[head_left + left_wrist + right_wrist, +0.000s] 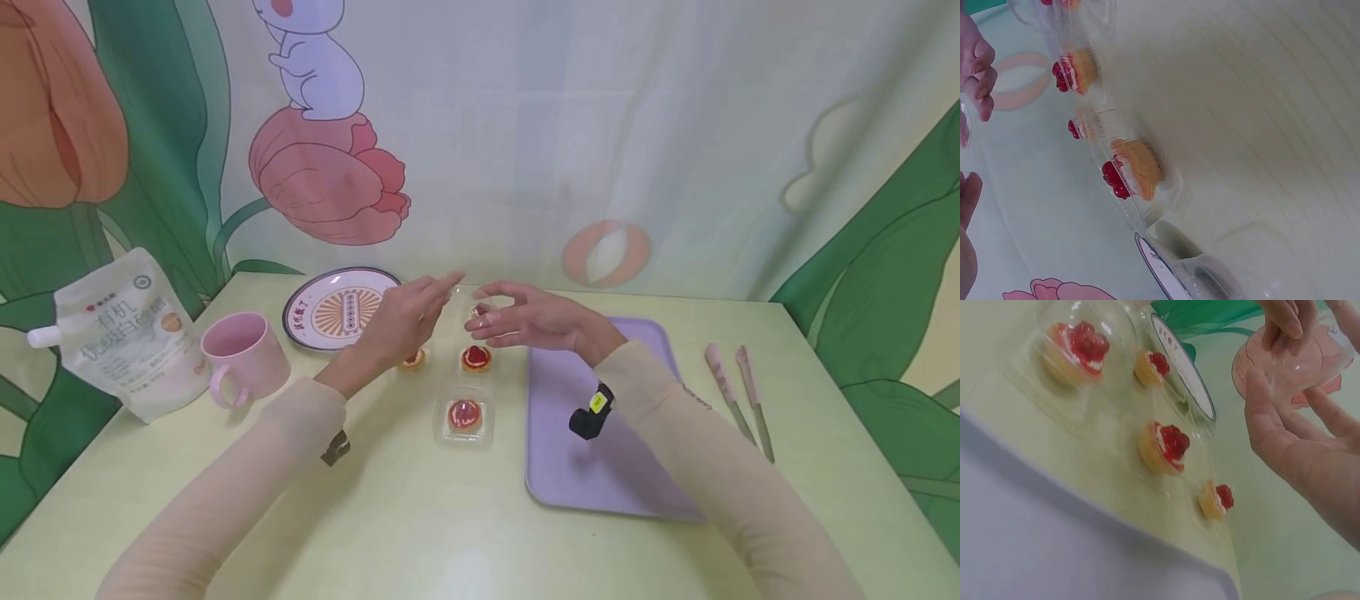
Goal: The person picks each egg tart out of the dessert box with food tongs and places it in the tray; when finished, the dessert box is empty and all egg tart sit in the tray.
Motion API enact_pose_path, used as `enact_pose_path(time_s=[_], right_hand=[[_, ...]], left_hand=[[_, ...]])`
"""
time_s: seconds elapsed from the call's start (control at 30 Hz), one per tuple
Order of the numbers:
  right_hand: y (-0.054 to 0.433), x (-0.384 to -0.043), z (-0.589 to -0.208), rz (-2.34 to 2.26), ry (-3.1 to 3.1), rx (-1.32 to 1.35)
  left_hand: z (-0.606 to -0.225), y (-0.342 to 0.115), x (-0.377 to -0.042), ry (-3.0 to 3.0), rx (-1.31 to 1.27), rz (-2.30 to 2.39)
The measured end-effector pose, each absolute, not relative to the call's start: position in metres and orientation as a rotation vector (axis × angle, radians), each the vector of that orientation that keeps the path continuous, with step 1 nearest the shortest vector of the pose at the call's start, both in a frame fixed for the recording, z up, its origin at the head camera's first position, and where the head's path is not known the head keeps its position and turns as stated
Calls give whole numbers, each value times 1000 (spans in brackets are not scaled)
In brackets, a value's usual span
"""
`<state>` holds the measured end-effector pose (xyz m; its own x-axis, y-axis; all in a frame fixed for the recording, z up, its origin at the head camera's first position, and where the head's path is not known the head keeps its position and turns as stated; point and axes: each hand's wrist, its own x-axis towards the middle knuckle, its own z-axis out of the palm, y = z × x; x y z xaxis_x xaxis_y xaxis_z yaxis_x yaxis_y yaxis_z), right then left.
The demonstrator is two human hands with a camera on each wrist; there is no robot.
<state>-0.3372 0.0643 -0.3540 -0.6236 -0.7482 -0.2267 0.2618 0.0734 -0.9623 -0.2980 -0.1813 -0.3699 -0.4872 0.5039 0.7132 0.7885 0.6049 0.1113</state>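
My left hand (408,321) and right hand (532,321) are raised over the far middle of the table, fingers facing each other. Between them they hold a clear plastic dome (1313,362); in the right wrist view, the left fingertips pinch its edge while the right thumb and fingers curve round it. Below stand several small red-berry tarts in clear plastic packs. The nearest tart (465,415) has a domed cover over it, and another tart (476,358) sits just behind. One tart (412,358) is partly hidden by my left hand, and the farthest tart (478,311) by my right.
A lilac tray (555,467) lies under my right forearm. Two pink-handled utensils (727,383) are on the right. At the left are a patterned plate (300,321), a pink mug (258,358) and a white spouted pouch (135,333). A printed curtain (480,167) hangs behind the table.
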Motion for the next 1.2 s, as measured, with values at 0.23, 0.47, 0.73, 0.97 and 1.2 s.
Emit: enact_pose_path(time_s=[0.23, 0.47, 0.73, 0.97, 1.2], right_hand=[[48, -329, -348, -1718, 1586, -494], [31, -322, -343, -1745, 1838, -512], [13, -308, -347, -1724, 2243, -652], [4, -301, -349, -1489, 2511, -939], [-4, -292, -359, -1118, 2644, -1129]], left_hand=[[-365, -184, -293, -2249, -787, -762], [-358, -187, -287, -2363, -531, -898], [-349, -198, -281, -2469, -356, -1182], [-334, -216, -272, -2679, -238, -1468], [-336, -235, -258, -2868, -173, -1499]])
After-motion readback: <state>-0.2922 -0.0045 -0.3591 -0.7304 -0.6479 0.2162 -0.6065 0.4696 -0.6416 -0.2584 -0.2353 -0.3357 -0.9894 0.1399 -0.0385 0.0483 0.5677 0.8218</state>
